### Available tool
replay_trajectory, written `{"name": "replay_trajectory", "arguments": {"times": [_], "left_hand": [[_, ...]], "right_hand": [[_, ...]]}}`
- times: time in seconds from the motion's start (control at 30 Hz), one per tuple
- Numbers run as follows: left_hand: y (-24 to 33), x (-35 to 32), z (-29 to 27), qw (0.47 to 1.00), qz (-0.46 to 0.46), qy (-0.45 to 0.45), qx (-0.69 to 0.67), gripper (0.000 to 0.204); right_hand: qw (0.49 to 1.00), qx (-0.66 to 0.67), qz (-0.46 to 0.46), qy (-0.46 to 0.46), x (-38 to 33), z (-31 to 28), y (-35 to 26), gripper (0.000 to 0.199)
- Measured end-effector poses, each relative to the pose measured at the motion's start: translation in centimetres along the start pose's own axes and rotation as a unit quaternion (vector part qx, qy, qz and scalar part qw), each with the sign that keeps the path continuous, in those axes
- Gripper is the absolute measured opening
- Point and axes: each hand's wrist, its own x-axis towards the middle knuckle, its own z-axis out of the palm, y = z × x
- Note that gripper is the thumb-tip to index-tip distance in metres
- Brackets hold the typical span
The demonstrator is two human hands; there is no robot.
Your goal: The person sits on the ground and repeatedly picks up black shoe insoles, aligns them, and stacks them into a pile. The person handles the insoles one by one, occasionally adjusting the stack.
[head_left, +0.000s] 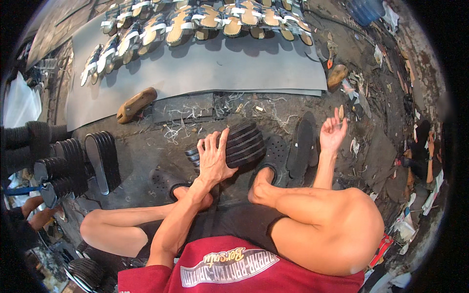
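Observation:
My left hand grips a stack of black shoe soles in front of my feet; its fingers lie over the stack, and the thumb presses along the near side. Off to the right, my right hand is raised with the palm up, fingers apart and partly curled, and nothing shows in it. Between the two hands, black soles lie on the floor beside my right foot, which wears a black perforated clog. The other clog is partly behind my left forearm.
Rows of strapped sandals stand on a grey sheet ahead. Wooden shoe lasts lie at its near edge and right corner. More sole stacks stand at left. Scraps litter the floor. Other people's limbs show at both sides.

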Motion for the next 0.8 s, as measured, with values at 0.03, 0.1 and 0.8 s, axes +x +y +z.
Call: {"name": "replay_trajectory", "arguments": {"times": [0.03,0.1,0.8], "left_hand": [[0.2,0.4,-0.1,1.000,0.005,0.017,-0.017,0.131],[0.1,0.8,-0.2,0.999,0.009,0.018,-0.042,0.129],[3.4,0.5,-1.4,0.985,-0.005,0.118,-0.126,0.148]], "right_hand": [[0.999,-0.050,0.001,0.003,-0.7,-0.4,-0.4,0.048],[0.982,-0.185,0.045,-0.012,-1.9,-0.4,0.5,0.051],[0.564,-0.695,-0.237,-0.378,-10.1,17.4,9.3,0.056]]}}
